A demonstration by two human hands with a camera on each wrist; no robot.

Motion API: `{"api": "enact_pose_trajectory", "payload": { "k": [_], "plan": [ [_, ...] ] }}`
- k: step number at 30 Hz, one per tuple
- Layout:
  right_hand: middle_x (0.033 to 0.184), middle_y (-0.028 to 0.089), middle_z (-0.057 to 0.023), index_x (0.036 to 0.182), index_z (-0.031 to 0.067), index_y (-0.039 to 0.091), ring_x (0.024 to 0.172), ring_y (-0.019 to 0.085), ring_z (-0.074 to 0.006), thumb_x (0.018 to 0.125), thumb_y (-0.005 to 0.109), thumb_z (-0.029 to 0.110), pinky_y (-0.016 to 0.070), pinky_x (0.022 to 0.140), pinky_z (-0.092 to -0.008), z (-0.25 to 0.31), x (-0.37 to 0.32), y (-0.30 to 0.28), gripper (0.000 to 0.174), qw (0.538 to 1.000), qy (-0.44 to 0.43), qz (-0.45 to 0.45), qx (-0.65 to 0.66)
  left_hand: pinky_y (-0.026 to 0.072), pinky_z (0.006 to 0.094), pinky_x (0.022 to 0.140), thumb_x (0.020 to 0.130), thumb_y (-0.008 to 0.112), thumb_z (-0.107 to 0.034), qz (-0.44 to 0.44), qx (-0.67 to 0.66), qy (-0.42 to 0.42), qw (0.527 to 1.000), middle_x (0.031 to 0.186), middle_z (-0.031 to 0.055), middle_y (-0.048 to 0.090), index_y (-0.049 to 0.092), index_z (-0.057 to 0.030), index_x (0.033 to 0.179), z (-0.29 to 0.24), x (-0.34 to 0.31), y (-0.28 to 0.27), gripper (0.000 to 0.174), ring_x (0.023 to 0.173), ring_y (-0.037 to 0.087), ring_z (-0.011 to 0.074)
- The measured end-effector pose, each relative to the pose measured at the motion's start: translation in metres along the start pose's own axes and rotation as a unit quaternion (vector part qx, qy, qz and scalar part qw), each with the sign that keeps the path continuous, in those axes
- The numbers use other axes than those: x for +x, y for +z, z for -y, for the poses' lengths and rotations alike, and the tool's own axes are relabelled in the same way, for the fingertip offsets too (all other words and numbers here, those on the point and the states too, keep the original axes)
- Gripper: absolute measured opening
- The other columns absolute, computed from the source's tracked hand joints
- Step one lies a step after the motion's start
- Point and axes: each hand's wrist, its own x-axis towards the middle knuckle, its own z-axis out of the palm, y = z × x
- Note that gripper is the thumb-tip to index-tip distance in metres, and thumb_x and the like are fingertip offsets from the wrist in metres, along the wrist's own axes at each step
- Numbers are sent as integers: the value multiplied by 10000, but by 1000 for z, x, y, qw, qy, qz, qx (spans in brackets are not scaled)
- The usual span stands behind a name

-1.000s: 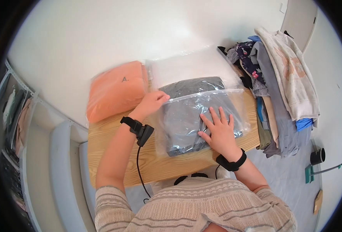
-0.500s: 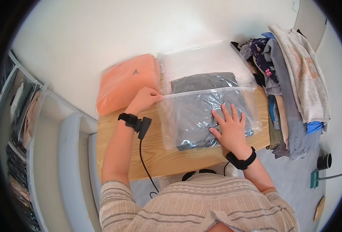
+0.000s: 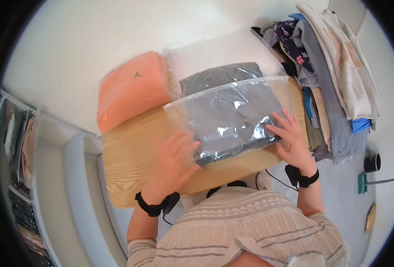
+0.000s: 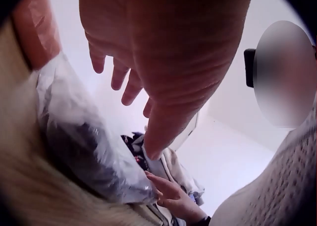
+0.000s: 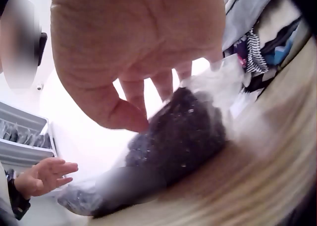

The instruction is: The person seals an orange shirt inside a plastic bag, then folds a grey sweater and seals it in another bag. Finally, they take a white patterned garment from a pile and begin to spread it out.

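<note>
A clear zip bag (image 3: pixel 237 111) with a folded dark grey garment inside lies on the wooden table, its white zip edge across the far side. My left hand (image 3: pixel 172 162), blurred, hovers by the bag's near left corner with fingers spread and nothing held. In the left wrist view its palm faces the camera above the bag. My right hand (image 3: pixel 292 142) touches the near right side of the bag, fingers spread and lightly bent. Beyond the zip edge shows more dark grey cloth (image 3: pixel 223 76) under clear plastic.
Flat clear plastic bags (image 3: pixel 219 49) lie at the table's back. An orange bagged garment (image 3: pixel 134 91) sits at the left on the wooden table (image 3: pixel 130 160). A tall pile of clothes (image 3: pixel 335 66) stands at the right. Shelves (image 3: pixel 68 178) with bagged clothes line the left.
My left hand has let go of the zip edge's left end and come down toward the near left corner. The right hand has slid from the bag's top to its right side.
</note>
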Motion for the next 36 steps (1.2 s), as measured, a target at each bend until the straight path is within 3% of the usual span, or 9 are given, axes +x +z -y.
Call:
{"api": "enact_pose_trajectory", "payload": {
  "k": [9, 15, 21, 24, 27, 30, 33, 35, 36],
  "plan": [
    [1456, 319, -146, 1332, 155, 460, 1352, 284, -346, 636, 622, -68, 323, 1064, -380, -33, -10, 20, 748, 993, 57, -22, 98, 339, 429, 1054, 601, 801, -50, 74, -15, -103, 992, 1452, 160, 285, 339, -89, 1383, -4, 25, 49, 909, 1315, 308, 391],
    [1353, 449, -193, 1366, 72, 390, 1218, 469, -330, 671, 651, -69, 392, 999, -341, -47, 0, 34, 755, 974, 137, -83, 161, 419, 397, 975, 627, 772, -54, 33, -102, -97, 989, 1342, 161, 434, 443, -80, 1301, 24, 26, 47, 750, 1177, 469, 350],
    [1254, 543, -164, 1323, 23, 428, 1160, 526, -269, 851, 584, 54, 395, 960, -305, -63, 32, 11, 498, 962, 180, -83, 189, 460, 360, 896, 624, 708, 8, -187, -75, -86, 976, 1080, 149, 620, 594, -43, 1128, 29, 70, 3, 519, 1022, 582, 333],
    [1105, 605, -107, 1242, -1, 485, 1022, 571, -206, 925, 532, 133, 422, 867, -273, -21, 58, -27, 348, 933, -8, -307, 186, 479, 342, 834, 618, 669, 32, -294, -58, -45, 953, 1024, 134, 644, 606, -27, 1095, -2, 74, -33, 485, 931, 621, 296],
    [887, 536, -2, 1018, 14, 534, 788, 463, -73, 958, 497, 150, 395, 733, -210, 4, 47, -30, 153, 853, -7, -354, 383, 474, 322, 820, 622, 632, 45, -339, -32, -19, 940, 999, 127, 642, 597, 0, 1088, -36, 61, -61, 469, 912, 620, 244],
    [907, 525, -5, 1007, 21, 521, 794, 457, -76, 958, 493, 150, 389, 753, -213, 19, 37, -14, 140, 882, 33, -369, 291, 458, 310, 842, 683, 642, 13, -307, -158, -139, 928, 985, 100, 638, 589, 27, 1088, -24, 39, -47, 408, 940, 602, 205],
    [1186, 485, -84, 1261, 4, 397, 1077, 459, -154, 922, 559, 185, 358, 927, -270, -4, 32, 10, 416, 840, 50, -311, 443, 429, 324, 903, 735, 708, -96, -304, -331, -248, 858, 1034, 92, 616, 553, 34, 1146, -3, 23, -32, 458, 1000, 563, 184],
    [1397, 356, -127, 1430, 1, 185, 1302, 329, -216, 763, 760, 284, 258, 1068, -315, -16, 15, 28, 925, 786, 18, -212, 580, 415, 331, 924, 723, 752, -165, -319, -366, -216, 847, 1093, 94, 592, 520, 29, 1190, 9, 11, -24, 557, 1042, 539, 186],
    [1397, 356, -127, 1430, 1, 185, 1302, 329, -216, 763, 760, 284, 258, 1068, -315, -27, 3, 29, 925, 786, 19, -210, 581, 402, 339, 945, 710, 797, -235, -334, -402, -180, 833, 1152, 95, 567, 488, 24, 1234, 16, 3, -19, 661, 1083, 515, 188]
  ]
}}
